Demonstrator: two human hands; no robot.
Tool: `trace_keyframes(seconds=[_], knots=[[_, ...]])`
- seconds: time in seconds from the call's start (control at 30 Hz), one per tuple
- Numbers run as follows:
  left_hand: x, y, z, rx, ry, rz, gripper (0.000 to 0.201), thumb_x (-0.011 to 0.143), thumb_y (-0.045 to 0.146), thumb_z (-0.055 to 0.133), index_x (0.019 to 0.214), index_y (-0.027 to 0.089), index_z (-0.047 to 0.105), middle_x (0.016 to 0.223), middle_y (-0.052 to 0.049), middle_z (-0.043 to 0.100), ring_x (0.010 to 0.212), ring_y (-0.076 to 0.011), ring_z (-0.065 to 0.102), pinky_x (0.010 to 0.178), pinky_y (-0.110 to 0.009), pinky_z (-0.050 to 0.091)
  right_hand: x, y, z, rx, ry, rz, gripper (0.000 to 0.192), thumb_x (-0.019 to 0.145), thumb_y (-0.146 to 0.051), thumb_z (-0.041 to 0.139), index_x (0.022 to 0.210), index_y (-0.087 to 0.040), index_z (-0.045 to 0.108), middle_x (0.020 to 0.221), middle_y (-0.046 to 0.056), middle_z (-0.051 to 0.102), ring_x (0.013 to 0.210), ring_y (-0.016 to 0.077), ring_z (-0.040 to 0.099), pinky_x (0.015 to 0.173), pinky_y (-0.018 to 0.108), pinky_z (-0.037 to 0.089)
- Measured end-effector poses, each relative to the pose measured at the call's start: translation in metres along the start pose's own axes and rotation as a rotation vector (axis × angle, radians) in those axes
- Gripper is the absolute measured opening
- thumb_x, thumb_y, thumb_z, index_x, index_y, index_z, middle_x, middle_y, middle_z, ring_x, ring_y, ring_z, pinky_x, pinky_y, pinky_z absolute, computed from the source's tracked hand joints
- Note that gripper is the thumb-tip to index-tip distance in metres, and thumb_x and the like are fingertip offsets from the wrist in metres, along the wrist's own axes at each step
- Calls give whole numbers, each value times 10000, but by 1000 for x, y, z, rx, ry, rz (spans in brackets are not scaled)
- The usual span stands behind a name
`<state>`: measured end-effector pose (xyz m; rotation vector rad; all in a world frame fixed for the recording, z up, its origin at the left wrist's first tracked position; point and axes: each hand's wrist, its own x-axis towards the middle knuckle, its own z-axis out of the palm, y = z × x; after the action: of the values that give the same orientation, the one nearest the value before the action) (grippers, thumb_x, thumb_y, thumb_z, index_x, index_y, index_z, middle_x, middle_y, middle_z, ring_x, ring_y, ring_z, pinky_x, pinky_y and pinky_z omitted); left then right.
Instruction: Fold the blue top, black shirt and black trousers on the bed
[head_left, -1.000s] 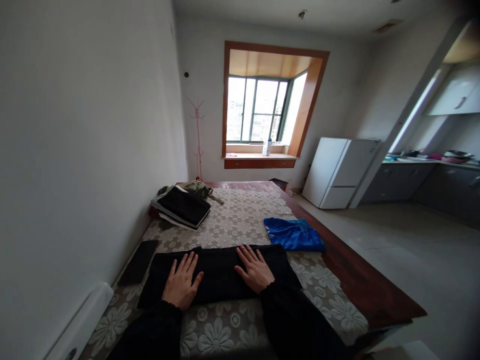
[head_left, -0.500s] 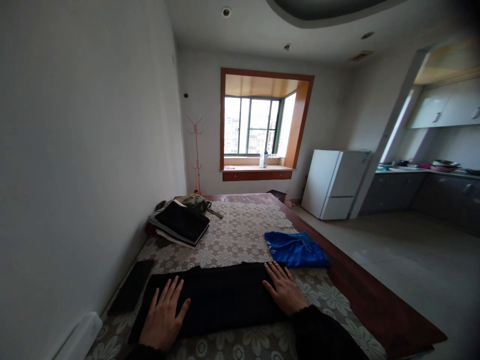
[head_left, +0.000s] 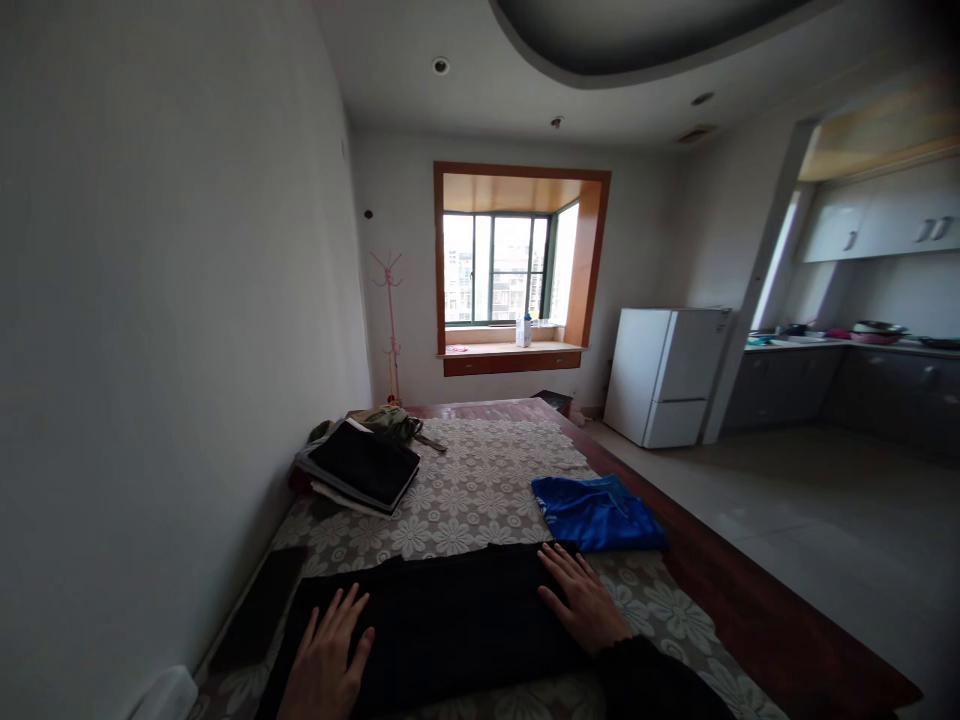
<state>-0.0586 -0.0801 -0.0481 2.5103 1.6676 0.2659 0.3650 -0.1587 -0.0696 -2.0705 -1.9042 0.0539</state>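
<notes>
A folded black garment (head_left: 442, 620) lies across the near end of a table covered with a flowered lace cloth (head_left: 480, 480). My left hand (head_left: 326, 660) rests flat on the garment's left part, fingers spread. My right hand (head_left: 585, 600) lies flat on its right end, fingers apart, close to a folded blue garment (head_left: 596, 512). Neither hand grips anything.
A stack of folded dark and light clothes (head_left: 360, 468) sits at the table's far left by the wall. A flat dark item (head_left: 259, 605) lies at the left edge. The wooden table edge (head_left: 750, 620) runs along the right. A white fridge (head_left: 664, 375) and kitchen counter stand beyond.
My hands have slid apart along the black garment, from its middle to its two ends. The camera has tilted upward, so more ceiling shows.
</notes>
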Motion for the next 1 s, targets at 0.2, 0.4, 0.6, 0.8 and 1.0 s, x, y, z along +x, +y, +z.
trace_keyframes(seconds=[0.2, 0.4, 0.6, 0.8, 1.0], knots=[[2, -6, 7, 4, 27, 22, 565, 970, 422, 311, 1468, 251, 515, 1574, -18, 436, 1490, -249, 340, 1242, -539, 266, -1, -2, -3, -10, -15, 6, 611, 1002, -536, 367, 1531, -239, 441, 1598, 30, 387, 1506, 228, 281, 1255, 466, 194], [5, -4, 5, 10, 13, 20, 579, 962, 411, 299, 1466, 230, 518, 1575, -26, 433, 1490, -251, 344, 1239, -543, 269, -2, -2, -4, 15, -19, 11, 605, 999, -528, 375, 1533, -249, 439, 1596, 32, 391, 1507, 234, 277, 1256, 472, 183], [1, -1, 1, -37, 58, -17, 579, 942, 428, 325, 1436, 229, 553, 1547, -27, 488, 1476, -244, 379, 1236, -516, 278, -1, 0, -4, 49, -22, 16, 611, 988, -535, 391, 1519, -242, 462, 1594, 30, 396, 1507, 235, 275, 1261, 465, 164], [-6, -7, 4, -32, 228, -254, 651, 894, 477, 348, 1379, 111, 582, 1525, -144, 513, 1470, -309, 386, 1218, -503, 301, -1, 0, -4, 59, -19, 13, 606, 984, -520, 399, 1512, -231, 473, 1587, 31, 408, 1506, 231, 279, 1262, 464, 158], [-29, -31, 15, -144, 326, -378, 777, 843, 541, 390, 1470, 83, 425, 1574, -233, 409, 1399, -376, 476, 1084, -520, 462, -1, 2, -3, 70, -14, 10, 596, 983, -519, 413, 1505, -241, 483, 1587, 33, 408, 1504, 237, 284, 1260, 466, 160]])
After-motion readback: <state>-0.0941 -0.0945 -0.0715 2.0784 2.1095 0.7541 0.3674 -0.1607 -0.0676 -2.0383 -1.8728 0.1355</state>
